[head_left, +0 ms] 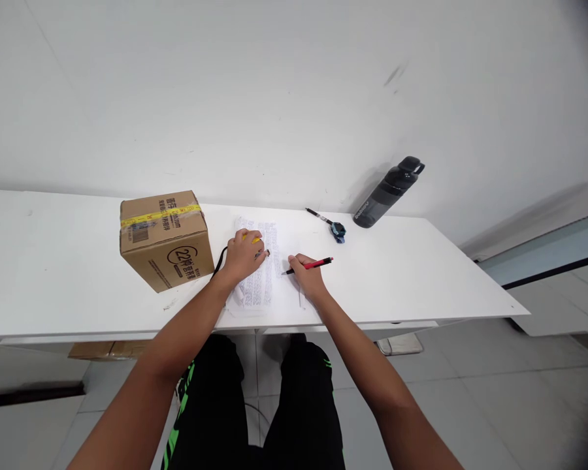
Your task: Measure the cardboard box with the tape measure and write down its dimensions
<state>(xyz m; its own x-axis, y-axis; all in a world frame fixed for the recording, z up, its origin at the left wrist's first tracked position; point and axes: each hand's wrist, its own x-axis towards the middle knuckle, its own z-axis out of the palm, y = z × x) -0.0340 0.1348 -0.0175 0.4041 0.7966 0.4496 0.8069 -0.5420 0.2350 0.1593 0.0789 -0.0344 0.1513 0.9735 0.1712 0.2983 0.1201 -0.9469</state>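
On the white desk lies a sheet of paper [259, 294] covered in rows of blue handwriting. My right hand [308, 277] grips a red and black pen [318, 264], its tip at the paper near the written columns. Resting on the paper's upper left part, my left hand [244, 253] is curled over a yellow object [253, 239] with a metal-looking end and a black strap [219, 262]. It resembles a tape measure, but the fingers cover most of it.
A brown cardboard box [186, 264] stands left of the paper. Toward the back right are a black pen [318, 215], a dark blue wristwatch [338, 230] and a dark bottle [385, 196]. The desk [421, 281] meets a white wall behind.
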